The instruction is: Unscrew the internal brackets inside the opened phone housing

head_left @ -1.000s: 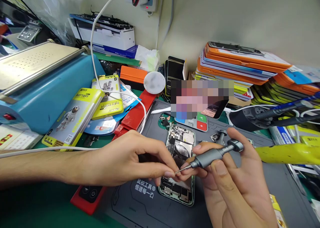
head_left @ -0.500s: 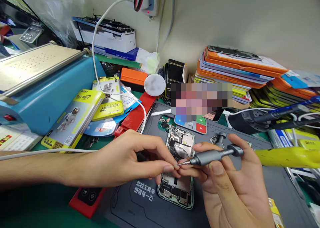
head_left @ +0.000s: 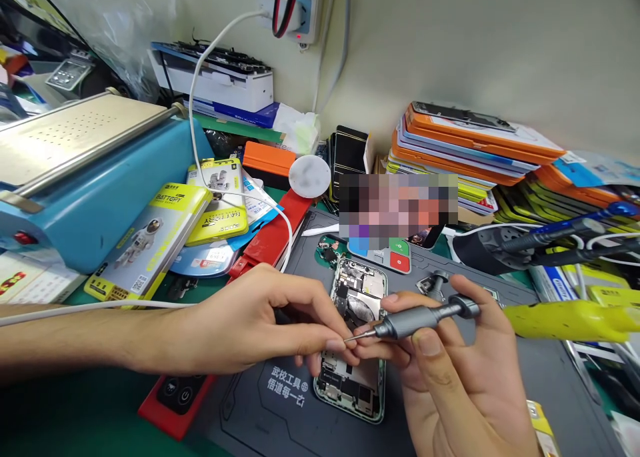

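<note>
An opened phone (head_left: 350,383) with bare inner parts lies on the dark grey mat (head_left: 260,423). Above it, my right hand (head_left: 450,370) holds a grey metal screwdriver (head_left: 410,322), its tip pointing left and its round cap by the index finger. My left hand (head_left: 260,317) reaches in from the left with thumb and forefinger pinched at the screwdriver's tip. Anything tiny between those fingertips is too small to make out. Both hands partly cover the phone's middle.
A blue machine (head_left: 110,177) and yellow battery boxes (head_left: 150,243) stand left. Behind the phone are a small green board (head_left: 330,251) and a blurred patch. Stacked orange boxes (head_left: 480,137) stand back right, a yellow-handled tool (head_left: 570,320) at right. A white cable (head_left: 193,97) hangs at left.
The view has shifted slightly, so the surroundings sit a little lower. My right hand and the screwdriver have moved slightly left; both hands keep nearly the same pose.
</note>
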Tool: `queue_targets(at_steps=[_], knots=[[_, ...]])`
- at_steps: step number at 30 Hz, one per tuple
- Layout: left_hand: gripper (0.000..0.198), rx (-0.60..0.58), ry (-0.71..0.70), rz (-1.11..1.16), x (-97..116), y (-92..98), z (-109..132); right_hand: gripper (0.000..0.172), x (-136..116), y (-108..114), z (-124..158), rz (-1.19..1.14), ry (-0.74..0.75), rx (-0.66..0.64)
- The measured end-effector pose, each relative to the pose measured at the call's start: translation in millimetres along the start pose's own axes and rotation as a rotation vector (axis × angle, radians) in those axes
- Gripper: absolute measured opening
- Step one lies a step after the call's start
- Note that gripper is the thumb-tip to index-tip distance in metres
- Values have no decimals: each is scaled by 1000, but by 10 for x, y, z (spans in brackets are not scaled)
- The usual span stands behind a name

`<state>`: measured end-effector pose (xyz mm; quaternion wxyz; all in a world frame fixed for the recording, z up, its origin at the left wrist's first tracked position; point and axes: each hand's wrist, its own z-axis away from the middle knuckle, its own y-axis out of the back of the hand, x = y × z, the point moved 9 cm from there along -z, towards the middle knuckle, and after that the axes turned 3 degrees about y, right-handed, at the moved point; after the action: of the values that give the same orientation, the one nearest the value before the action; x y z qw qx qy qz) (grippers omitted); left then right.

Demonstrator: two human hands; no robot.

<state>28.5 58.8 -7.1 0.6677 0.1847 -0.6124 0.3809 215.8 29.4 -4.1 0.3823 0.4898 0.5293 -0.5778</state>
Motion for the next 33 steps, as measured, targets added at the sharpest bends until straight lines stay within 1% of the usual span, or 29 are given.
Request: queue_targets(at_steps=[5,9,12,14,15,16,17,19,20,21,22,24,28,30,33], knots=[[10,-13,-6,33,2,-26,-2,52,29,-32,2,-43,-24,-29],[12,-29,-7,48,-18,-37,-24,53,75,-95,4,-126,-101,-62],[16,9,41,-84,-69,-1,-39,50,80,-79,-47,-166,-138,-52],[19,24,48,-239,-67,4,-32,47,-5,-15,-129,-119,-64,-30],[20,17,3,-335,-26,-20,-20,45,-78,24,-175,-59,5,-20],[20,6,-83,-449,43,-63,2,43,-188,63,-214,30,113,-9],[19,-13,-219,-580,142,-138,44,42,-292,95,-239,130,215,5],[17,-55,-564,-867,321,-357,209,45,-428,151,-258,226,347,42],[19,-74,-711,-1016,350,-472,302,48,-473,168,-255,263,397,58],[23,-108,-850,-1110,360,-581,400,51,-501,173,-247,297,434,67],[26,-124,-914,-1176,343,-644,449,55,-517,166,-236,337,467,67],[26,-113,-940,-1210,331,-675,472,60,-525,127,-215,422,530,47],[13,-66,-863,-1211,339,-629,404,64,-491,102,-273,574,625,6],[10,-78,-842,-1218,328,-628,385,61,-495,136,-365,620,662,17],[14,-77,-826,-1215,310,-621,371,55,-524,160,-511,649,678,38]])
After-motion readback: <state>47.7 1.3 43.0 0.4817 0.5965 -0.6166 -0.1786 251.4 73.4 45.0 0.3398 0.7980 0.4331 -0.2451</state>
